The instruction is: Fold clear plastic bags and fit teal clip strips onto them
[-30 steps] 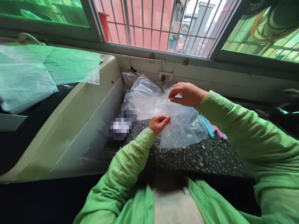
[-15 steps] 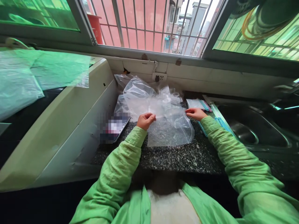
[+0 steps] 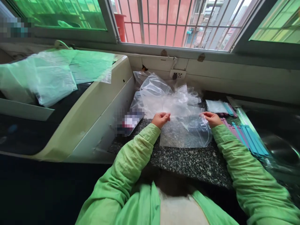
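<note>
A clear plastic bag [image 3: 185, 132] hangs flat between my two hands, over the front of the speckled counter [image 3: 187, 162]. My left hand [image 3: 161, 119] pinches its upper left corner, fingers closed. At the other side my right hand [image 3: 211, 119] grips the upper right edge between thumb and fingers. A curved line runs down the bag's right side. Just behind lies a crumpled heap of more clear plastic bags [image 3: 157, 97], reaching back toward the wall.
Left of the heap lies a phone-like object [image 3: 131, 122], partly blurred out. Blue and pink strips [image 3: 252, 140] lie right of my right hand, with a white packet [image 3: 215, 106] behind. A steel sink [image 3: 281, 147] is far right. Thin plastic sheets [image 3: 56, 75] drape over the cream-sided appliance [image 3: 105, 103].
My view has turned left, so everything sits farther right. My right hand has closed on the bag's right edge, where before it was beside it with fingers extended.
</note>
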A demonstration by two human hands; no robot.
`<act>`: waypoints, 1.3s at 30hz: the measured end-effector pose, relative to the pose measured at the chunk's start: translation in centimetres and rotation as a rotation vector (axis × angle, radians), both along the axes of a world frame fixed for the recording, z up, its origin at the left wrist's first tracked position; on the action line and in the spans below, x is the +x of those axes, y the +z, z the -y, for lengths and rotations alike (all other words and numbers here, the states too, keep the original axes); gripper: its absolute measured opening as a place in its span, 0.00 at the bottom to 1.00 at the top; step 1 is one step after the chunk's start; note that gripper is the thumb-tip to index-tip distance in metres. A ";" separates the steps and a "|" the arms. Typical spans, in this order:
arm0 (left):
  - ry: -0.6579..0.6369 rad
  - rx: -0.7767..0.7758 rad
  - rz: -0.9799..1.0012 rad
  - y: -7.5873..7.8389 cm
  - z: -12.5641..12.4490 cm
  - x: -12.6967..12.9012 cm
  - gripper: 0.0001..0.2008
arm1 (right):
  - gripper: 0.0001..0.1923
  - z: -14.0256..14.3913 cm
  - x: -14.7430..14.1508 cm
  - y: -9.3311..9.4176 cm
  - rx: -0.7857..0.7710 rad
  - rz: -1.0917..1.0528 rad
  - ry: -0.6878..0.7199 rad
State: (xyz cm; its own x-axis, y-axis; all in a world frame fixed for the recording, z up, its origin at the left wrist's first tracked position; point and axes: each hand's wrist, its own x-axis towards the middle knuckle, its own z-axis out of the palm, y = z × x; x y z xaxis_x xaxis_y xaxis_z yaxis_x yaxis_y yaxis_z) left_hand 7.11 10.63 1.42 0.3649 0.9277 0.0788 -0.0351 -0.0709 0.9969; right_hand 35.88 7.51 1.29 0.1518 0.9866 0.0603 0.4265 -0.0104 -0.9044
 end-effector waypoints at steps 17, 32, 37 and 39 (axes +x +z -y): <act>-0.008 -0.026 0.111 1.8 1.1 -0.3 0.25 | 0.16 5.1 0.7 4.1 -0.012 -0.122 -0.092; -0.323 -0.027 -0.266 2.9 0.4 -2.3 0.15 | 0.20 5.3 0.3 4.4 -0.043 -0.090 0.067; -0.426 -0.021 -0.391 3.1 0.7 -2.0 0.18 | 0.20 4.9 -1.7 4.0 -0.129 -0.039 0.265; -0.462 -0.034 -0.375 2.8 1.2 -1.2 0.19 | 0.20 4.6 -2.8 3.7 -0.134 -0.036 0.308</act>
State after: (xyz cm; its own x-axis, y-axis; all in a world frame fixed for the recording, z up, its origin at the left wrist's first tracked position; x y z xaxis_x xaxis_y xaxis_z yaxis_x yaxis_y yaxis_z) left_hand 5.87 9.46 4.22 0.7282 0.6662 -0.1609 0.3007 -0.0995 0.9485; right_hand 33.08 2.92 4.95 -0.1549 0.9852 -0.0730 0.3958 -0.0058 -0.9183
